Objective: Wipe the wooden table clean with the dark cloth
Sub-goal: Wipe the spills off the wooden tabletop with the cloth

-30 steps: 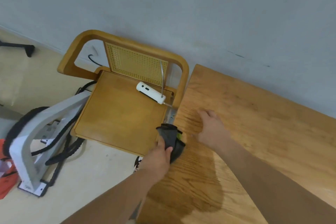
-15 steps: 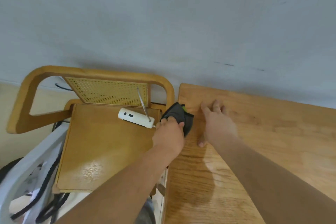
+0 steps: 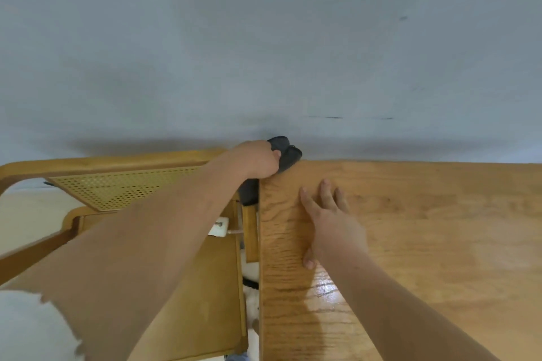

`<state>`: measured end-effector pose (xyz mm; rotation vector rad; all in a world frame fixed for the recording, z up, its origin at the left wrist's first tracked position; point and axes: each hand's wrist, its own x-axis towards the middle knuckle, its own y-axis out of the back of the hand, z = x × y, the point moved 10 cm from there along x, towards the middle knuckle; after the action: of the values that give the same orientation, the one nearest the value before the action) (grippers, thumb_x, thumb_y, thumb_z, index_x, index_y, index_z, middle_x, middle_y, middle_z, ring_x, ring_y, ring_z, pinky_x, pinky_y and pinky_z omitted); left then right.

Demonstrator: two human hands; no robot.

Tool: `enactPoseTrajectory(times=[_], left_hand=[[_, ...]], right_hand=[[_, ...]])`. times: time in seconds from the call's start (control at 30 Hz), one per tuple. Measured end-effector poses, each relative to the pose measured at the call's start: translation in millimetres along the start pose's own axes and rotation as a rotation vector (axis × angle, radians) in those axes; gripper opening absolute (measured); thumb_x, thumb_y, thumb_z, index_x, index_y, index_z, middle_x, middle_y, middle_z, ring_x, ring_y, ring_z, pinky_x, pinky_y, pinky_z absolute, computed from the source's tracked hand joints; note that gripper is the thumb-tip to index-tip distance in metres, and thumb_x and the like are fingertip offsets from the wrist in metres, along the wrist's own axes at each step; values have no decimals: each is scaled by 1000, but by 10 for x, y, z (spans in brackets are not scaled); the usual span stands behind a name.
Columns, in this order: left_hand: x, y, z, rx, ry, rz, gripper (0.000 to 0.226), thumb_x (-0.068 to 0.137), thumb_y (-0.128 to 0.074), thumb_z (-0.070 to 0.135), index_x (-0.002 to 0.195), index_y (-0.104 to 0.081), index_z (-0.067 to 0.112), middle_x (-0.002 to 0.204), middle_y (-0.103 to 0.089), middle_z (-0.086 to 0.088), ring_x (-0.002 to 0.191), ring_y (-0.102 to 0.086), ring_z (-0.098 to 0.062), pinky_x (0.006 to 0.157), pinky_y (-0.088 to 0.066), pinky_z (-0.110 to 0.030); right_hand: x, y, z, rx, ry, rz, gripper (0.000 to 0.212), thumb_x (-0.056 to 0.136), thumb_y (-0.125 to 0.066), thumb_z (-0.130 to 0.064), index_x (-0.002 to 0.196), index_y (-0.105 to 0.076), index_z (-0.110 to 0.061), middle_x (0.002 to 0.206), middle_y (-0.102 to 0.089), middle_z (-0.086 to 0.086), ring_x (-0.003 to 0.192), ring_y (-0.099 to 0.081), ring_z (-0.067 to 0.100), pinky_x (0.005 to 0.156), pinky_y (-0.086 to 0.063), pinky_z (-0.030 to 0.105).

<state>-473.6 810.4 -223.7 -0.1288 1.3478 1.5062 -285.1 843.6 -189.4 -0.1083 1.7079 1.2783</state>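
At the table's (image 3: 410, 243) far left corner by the wall (image 3: 264, 38), my left hand (image 3: 258, 160) grips the dark cloth (image 3: 286, 152). My right hand (image 3: 331, 223) lies flat, fingers straight. Bare wood stretches right.

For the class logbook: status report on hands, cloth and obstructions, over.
Left hand: grip on dark cloth at far left corner of wooden table, by wall. Right hand flat on it. Chair beside edge, not obstructing.

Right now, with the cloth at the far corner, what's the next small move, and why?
Probably sweep the cloth rightward along the wall: the left hand grips it at the far left corner of the table, and the right hand rests flat, bracing.
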Motion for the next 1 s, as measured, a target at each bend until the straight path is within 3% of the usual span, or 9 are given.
enactPoseTrajectory(times=[0.17, 0.23, 0.37, 0.5, 0.67, 0.77, 0.93, 1.0], left_hand=[[-27, -35, -165, 2, -160, 36, 44, 108, -31, 49, 110, -59, 14, 123, -54, -13, 99, -51, -25, 78, -38, -37], [-166, -41, -251, -14, -214, 55, 39, 108, -33, 46, 108, -57, 15, 117, -49, -5, 103, -49, -23, 81, -39, -37], [-132, 3, -86, 81, -244, 56, 33, 109, -34, 41, 101, -54, 16, 93, -53, -1, 90, -54, -22, 67, -35, -34], [118, -52, 533, 224, -320, 28, 34, 108, -32, 45, 99, -54, 21, 91, -54, 1, 87, -54, -21, 72, -40, -36], [137, -234, 1015, 93, -421, 82, 26, 106, -36, 42, 98, -54, 24, 90, -53, 5, 91, -57, -23, 75, -46, -38], [11, -160, 754, 70, -396, 171, 28, 107, -37, 40, 106, -57, 21, 97, -56, 0, 95, -54, -24, 82, -48, -42], [-448, -62, -89, 49, -336, 452, 34, 107, -42, 31, 129, -56, 9, 129, -59, -11, 111, -55, -31, 82, -45, -40], [-608, -145, -169, 119, -336, 507, 36, 104, -50, 25, 134, -57, 5, 139, -56, -15, 120, -55, -37, 91, -50, -45]], right_hand=[[-2, 2, 15, 0, -7, -1, 150, 66, -97, -29, 159, 20, -44, 165, 38, -2, 157, 22, 31, 115, -42, 56], [-22, -12, 21, -2, -5, 0, 149, 67, -96, -30, 159, 21, -44, 164, 39, -2, 156, 22, 31, 114, -43, 56], [-23, 2, 19, 9, -1, -1, 149, 67, -96, -30, 158, 21, -44, 164, 39, -3, 156, 23, 30, 114, -44, 56], [-6, 1, 19, 23, -8, -11, 148, 68, -96, -29, 159, 20, -44, 165, 38, -3, 156, 24, 29, 113, -42, 54], [12, -23, 21, 23, -30, -23, 148, 68, -96, -32, 159, 20, -43, 167, 33, -2, 155, 26, 29, 115, -40, 54], [7, -28, 22, 15, -31, -41, 148, 68, -96, -32, 160, 19, -43, 167, 33, -2, 156, 26, 28, 116, -38, 54], [2, -17, 18, 21, -23, -14, 149, 67, -97, -28, 158, 20, -46, 164, 39, -4, 156, 25, 29, 116, -39, 55], [-4, -13, 26, 21, -15, -2, 148, 68, -96, -28, 158, 20, -46, 164, 39, -5, 156, 25, 28, 114, -40, 55]])
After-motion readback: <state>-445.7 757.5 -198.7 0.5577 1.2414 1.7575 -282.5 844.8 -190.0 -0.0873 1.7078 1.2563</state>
